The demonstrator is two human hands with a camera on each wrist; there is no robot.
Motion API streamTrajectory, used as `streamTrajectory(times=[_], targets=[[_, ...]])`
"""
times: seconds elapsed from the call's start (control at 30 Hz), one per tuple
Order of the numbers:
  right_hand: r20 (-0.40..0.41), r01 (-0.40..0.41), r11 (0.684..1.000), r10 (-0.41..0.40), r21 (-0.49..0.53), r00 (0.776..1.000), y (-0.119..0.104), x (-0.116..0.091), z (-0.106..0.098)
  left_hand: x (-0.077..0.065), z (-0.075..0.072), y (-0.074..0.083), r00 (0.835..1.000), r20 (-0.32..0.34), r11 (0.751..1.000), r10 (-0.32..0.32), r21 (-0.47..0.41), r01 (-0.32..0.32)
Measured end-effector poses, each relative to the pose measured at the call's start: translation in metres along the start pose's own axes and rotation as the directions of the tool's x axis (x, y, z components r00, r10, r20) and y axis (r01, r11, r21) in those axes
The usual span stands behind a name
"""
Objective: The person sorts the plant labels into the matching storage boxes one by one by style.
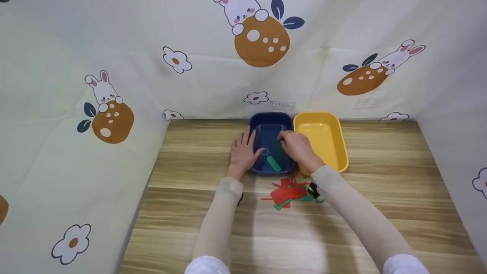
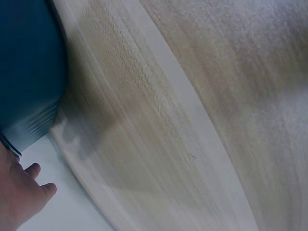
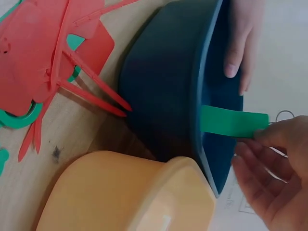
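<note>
My right hand (image 1: 298, 146) pinches a green plastic tag (image 3: 233, 121) between thumb and fingertips. The tag hangs over the inside of the dark blue bin (image 1: 271, 118), and a thin loop shows at its end in the right wrist view. Another green tag (image 1: 273, 163) with a ring lies on the bin's floor. At the bin's left rim rests my left hand (image 1: 242, 153), fingers spread and extended, thumb reaching over the edge. A pile of red tags (image 1: 283, 192) mixed with green tags (image 1: 304, 198) lies on the table in front of the bins.
A yellow bin (image 1: 323, 142) stands against the blue bin's right side. Both are at the back of the wood-grain table (image 1: 198, 220), close to a patterned cloth wall (image 1: 213, 83). More cloth walls flank the left and right sides.
</note>
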State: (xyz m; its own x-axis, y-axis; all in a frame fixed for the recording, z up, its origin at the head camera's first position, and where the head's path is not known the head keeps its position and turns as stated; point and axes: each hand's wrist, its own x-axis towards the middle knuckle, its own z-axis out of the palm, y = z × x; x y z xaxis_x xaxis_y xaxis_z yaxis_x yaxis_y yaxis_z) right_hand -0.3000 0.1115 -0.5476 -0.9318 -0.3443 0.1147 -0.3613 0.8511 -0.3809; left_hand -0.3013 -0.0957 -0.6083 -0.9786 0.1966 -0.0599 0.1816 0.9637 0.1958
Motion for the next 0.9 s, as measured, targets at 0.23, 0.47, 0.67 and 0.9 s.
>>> streamTrajectory(times=[0.23, 0.47, 0.67, 0.9], targets=[[-0.170, 0.054, 0.995, -0.067, -0.082, 0.983, 0.006, 0.002, 0.013, 0.003, 0.001, 0.002, 1.000, -0.009, 1.000, 0.003, 0.016, -0.003], [-0.153, 0.117, 0.973, -0.149, -0.198, 0.977, 0.011, -0.005, 0.022, 0.004, 0.001, 0.002, 1.000, 0.010, 1.000, -0.007, 0.012, 0.007], [-0.057, 0.158, 0.956, -0.177, -0.247, 0.983, 0.014, -0.012, 0.031, 0.003, 0.001, 0.001, 1.000, 0.008, 1.000, -0.015, -0.011, 0.015], [0.050, 0.221, 0.921, -0.216, -0.322, 0.975, 0.010, -0.015, 0.037, 0.002, 0.002, 0.000, 1.000, 0.009, 1.000, -0.014, 0.004, 0.014]])
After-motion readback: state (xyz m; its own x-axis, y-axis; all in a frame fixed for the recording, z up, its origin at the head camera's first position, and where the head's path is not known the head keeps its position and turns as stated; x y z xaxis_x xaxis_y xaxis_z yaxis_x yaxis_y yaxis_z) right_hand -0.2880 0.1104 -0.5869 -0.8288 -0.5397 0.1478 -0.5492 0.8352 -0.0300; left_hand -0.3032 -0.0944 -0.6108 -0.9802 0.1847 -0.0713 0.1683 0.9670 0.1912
